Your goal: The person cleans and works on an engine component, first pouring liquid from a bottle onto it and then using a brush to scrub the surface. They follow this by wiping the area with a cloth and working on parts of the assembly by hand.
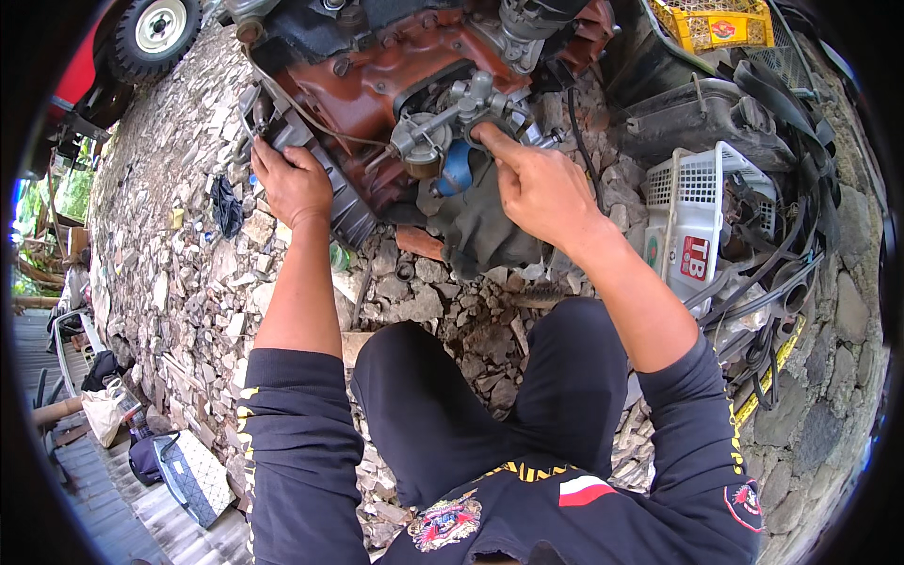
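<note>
A large engine with a red-brown block (pixel 372 80) lies in front of me on the stony ground. My left hand (pixel 299 184) rests on the edge of a ribbed grey metal housing (pixel 350 193) at the engine's left, fingers stretched out. My right hand (pixel 541 179) points its index finger onto a metal filter assembly (pixel 426 139) with pipe fittings; its other fingers are curled and I see nothing in them. Below that fingertip sits a blue cylinder (pixel 456 168). Under it is a dark grey, crumpled-looking piece (pixel 490 226) whose kind I cannot make out.
To the right stand a white plastic crate (pixel 664 231) with parts and straps, a black case (pixel 702 122) and a yellow basket (pixel 702 24). Cables lie by a stone wall (pixel 852 301). A wheel (pixel 160 28) stands far left; a bag (pixel 193 476) lies near left.
</note>
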The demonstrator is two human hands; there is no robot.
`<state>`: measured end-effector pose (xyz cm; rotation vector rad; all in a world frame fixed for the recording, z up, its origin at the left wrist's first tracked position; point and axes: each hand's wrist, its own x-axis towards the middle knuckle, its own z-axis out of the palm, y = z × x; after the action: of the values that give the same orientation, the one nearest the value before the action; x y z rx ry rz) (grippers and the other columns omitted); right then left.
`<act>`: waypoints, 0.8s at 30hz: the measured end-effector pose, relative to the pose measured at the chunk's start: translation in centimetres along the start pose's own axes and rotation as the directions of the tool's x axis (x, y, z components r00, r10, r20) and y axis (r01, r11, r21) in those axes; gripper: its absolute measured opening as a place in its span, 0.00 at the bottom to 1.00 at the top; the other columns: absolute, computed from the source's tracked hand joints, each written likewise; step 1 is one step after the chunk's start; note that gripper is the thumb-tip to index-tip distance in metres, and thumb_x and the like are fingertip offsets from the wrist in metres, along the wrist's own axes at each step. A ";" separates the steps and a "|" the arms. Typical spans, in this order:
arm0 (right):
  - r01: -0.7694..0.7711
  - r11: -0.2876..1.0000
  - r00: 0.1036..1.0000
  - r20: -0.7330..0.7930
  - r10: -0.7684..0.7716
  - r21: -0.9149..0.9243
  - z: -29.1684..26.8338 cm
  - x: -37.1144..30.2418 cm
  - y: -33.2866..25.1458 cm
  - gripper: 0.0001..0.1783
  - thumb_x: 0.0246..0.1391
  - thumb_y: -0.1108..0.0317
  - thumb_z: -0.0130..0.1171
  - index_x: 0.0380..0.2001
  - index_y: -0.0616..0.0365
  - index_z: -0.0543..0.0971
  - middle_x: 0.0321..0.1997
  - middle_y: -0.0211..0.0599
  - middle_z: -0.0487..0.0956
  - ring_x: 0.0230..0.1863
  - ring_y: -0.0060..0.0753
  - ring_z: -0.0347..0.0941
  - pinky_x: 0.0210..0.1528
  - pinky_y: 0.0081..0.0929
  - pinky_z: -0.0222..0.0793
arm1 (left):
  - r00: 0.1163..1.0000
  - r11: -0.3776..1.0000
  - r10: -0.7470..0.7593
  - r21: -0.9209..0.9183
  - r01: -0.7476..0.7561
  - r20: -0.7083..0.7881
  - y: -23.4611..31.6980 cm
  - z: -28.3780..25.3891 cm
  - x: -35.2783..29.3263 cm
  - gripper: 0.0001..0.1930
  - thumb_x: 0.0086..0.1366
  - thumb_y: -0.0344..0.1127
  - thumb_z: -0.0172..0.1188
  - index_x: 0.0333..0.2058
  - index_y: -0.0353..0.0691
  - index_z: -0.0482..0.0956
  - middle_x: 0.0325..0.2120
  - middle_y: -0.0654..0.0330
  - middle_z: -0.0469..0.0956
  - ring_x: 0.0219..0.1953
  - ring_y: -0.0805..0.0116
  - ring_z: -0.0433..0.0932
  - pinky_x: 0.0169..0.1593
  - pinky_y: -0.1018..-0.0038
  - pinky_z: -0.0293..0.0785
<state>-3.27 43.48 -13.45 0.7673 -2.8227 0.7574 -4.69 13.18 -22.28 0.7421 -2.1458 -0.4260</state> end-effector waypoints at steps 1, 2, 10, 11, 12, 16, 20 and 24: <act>-0.007 0.998 0.999 0.046 0.010 -0.063 -0.7 -0.3 0.1 0.26 0.54 0.71 0.50 0.58 0.41 0.74 0.34 0.46 0.82 0.37 0.54 0.79 0.40 0.48 0.74 | 1.000 1.000 0.005 0.001 -0.005 0.002 -0.2 0.0 -0.1 0.29 0.68 0.43 0.43 0.64 0.35 0.61 0.62 0.40 0.62 0.60 0.42 0.67 0.59 0.56 0.68; -0.015 0.993 0.996 0.089 0.026 -0.121 -1.1 -0.5 0.0 0.26 0.54 0.71 0.50 0.58 0.42 0.74 0.35 0.46 0.82 0.37 0.54 0.79 0.40 0.48 0.74 | 1.000 1.000 -0.002 -0.003 0.002 0.002 -0.4 -0.1 -0.1 0.29 0.68 0.43 0.43 0.64 0.35 0.61 0.62 0.40 0.62 0.60 0.41 0.67 0.59 0.56 0.68; -0.048 0.948 0.995 0.101 0.017 0.313 -0.5 0.1 -1.2 0.27 0.59 0.70 0.48 0.63 0.41 0.70 0.44 0.50 0.81 0.44 0.57 0.77 0.47 0.45 0.73 | 1.000 1.000 0.013 -0.020 -0.014 -0.023 -0.5 0.0 0.3 0.29 0.68 0.43 0.43 0.64 0.34 0.61 0.62 0.40 0.62 0.59 0.40 0.68 0.58 0.55 0.69; 0.015 0.924 0.999 0.025 -0.027 0.383 0.1 0.2 -1.3 0.27 0.59 0.70 0.48 0.62 0.41 0.70 0.45 0.50 0.80 0.45 0.56 0.77 0.48 0.44 0.74 | 1.000 0.999 0.018 -0.032 -0.018 -0.022 -0.4 0.2 0.0 0.29 0.68 0.43 0.43 0.64 0.35 0.62 0.62 0.40 0.63 0.59 0.40 0.68 0.58 0.55 0.69; 0.081 0.892 0.996 -0.055 -0.064 0.445 0.8 0.2 -1.2 0.27 0.59 0.70 0.47 0.62 0.42 0.71 0.46 0.50 0.80 0.46 0.56 0.77 0.48 0.43 0.74 | 1.000 0.999 0.014 -0.034 -0.015 -0.018 -0.2 0.3 -0.1 0.29 0.67 0.43 0.43 0.64 0.35 0.62 0.62 0.40 0.63 0.59 0.41 0.68 0.58 0.55 0.69; 0.069 0.858 0.978 0.137 -0.160 0.509 1.6 0.6 -1.8 0.24 0.62 0.75 0.46 0.62 0.48 0.71 0.57 0.45 0.76 0.58 0.42 0.75 0.57 0.29 0.69 | 0.999 0.999 0.027 -0.020 -0.028 -0.035 -0.9 0.4 0.3 0.29 0.67 0.43 0.43 0.64 0.36 0.62 0.62 0.41 0.63 0.59 0.41 0.68 0.58 0.55 0.70; 0.122 0.983 0.954 0.256 -0.154 0.134 2.4 -0.8 -1.9 0.29 0.53 0.71 0.52 0.59 0.37 0.74 0.39 0.45 0.81 0.38 0.54 0.78 0.42 0.45 0.74 | 1.000 1.000 0.008 -0.017 -0.009 -0.024 -0.6 -0.1 -0.1 0.29 0.67 0.44 0.42 0.64 0.36 0.61 0.62 0.41 0.63 0.60 0.41 0.68 0.57 0.55 0.70; 0.192 0.931 0.980 -0.009 -0.199 0.310 2.3 -2.6 -1.8 0.27 0.54 0.73 0.54 0.59 0.41 0.75 0.36 0.45 0.79 0.37 0.56 0.76 0.40 0.45 0.73 | 0.999 1.000 0.012 0.023 -0.011 -0.034 0.0 0.4 0.2 0.30 0.67 0.44 0.43 0.64 0.38 0.62 0.63 0.42 0.63 0.61 0.42 0.67 0.57 0.55 0.70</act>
<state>-0.07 42.18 -15.29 1.0895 -2.6224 1.1777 -5.04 13.07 -22.41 0.7443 -2.1247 -0.3812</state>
